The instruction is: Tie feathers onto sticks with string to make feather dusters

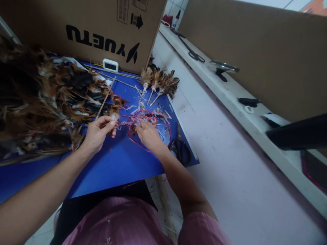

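My left hand (100, 131) pinches a thin stick (106, 98) that points up and away, with a small feather tuft (114, 116) at the fingertips. Reddish string runs from there toward the right. In the tangle of red string (138, 141) on the blue table (114, 170), my right hand (149, 134) rests with its fingers bent down; what they hold, if anything, is hidden. A big heap of brown and black feathers (56, 102) covers the table's left side. Beyond the string lie several small feather bundles (155, 82) on sticks.
Black-handled scissors (181, 149) lie at the table's right edge. A cardboard box (102, 20) stands at the back, a small white device (110, 65) before it. To the right, a white ledge (217, 80) holds scissors and other items.
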Demonstrator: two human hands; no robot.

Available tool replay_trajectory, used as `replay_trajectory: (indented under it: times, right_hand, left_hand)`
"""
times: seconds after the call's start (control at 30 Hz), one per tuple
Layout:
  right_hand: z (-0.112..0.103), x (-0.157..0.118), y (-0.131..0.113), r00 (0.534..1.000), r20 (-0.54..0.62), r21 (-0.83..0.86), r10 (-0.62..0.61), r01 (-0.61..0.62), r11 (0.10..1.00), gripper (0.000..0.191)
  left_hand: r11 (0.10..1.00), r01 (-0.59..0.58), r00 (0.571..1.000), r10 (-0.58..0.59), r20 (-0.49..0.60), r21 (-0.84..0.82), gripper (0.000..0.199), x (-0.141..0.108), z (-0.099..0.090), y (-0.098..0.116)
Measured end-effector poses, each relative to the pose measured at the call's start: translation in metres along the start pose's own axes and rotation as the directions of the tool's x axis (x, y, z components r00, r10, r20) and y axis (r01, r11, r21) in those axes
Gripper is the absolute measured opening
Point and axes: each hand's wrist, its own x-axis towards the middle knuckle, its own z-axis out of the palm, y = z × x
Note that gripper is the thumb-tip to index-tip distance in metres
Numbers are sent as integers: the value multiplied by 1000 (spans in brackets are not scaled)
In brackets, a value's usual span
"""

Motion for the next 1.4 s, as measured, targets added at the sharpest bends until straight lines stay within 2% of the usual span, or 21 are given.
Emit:
replay_trajectory:
  times: [0.07, 0.13, 0.2, 0.27, 0.33, 0.4, 0.57, 0.7, 0.93, 1.17, 1.27, 1.4]
  right_hand:
    - [0, 3, 5, 995, -66, 183, 75, -62, 981, 16]
    - [-5, 6, 12, 975, -105, 487, 198, -123, 865, 10]
    - [-13, 8, 16, 943, -43, 771, 330, -179, 612, 7]
    - [-21, 11, 15, 912, 71, 922, 403, -215, 323, 14]
    - [-26, 13, 9, 892, 168, 965, 419, -236, 114, 22]
    - [-28, 13, 1, 879, 241, 967, 412, -255, -21, 27]
    - [-21, 13, -17, 861, 349, 933, 369, -280, -229, 25]
    - [-11, 14, -26, 860, 347, 928, 374, -256, -272, 22]
    - [0, 11, -28, 828, 344, 939, 444, -292, -182, 16]
    - [1, 10, -33, 808, 348, 937, 475, -284, -202, 11]
    - [3, 12, -38, 796, 318, 947, 516, -297, -124, 7]
    - [6, 12, -37, 808, 241, 948, 537, -315, 48, 4]
  left_hand:
    - [1000, -2, 1000, 2, 10, -2, 12, 0, -1, 0]
    - [1000, 8, 999, -7, 32, -9, 13, 0, -1, 0]
    - [999, 41, 997, -40, 72, -13, 15, -2, 1, 1]
    - [996, 89, 989, -88, 122, -2, 17, -5, 3, 4]
    - [991, 131, 978, -131, 161, 10, 19, -9, 7, 6]
    - [985, 174, 965, -174, 195, 14, 20, -12, 10, 8]
    - [961, 263, 917, -276, 290, 82, 24, -16, 11, 2]
    - [953, 267, 906, -299, 299, 142, 25, -15, 8, -1]
    - [957, 263, 939, -284, 196, 125, 23, -11, 7, 0]
    - [920, 379, 889, -393, 235, 104, 27, -13, 7, -1]
    - [910, 390, 872, -415, 259, 142, 28, -13, 8, -2]
    - [912, 357, 875, -402, 269, 203, 27, -12, 8, -3]
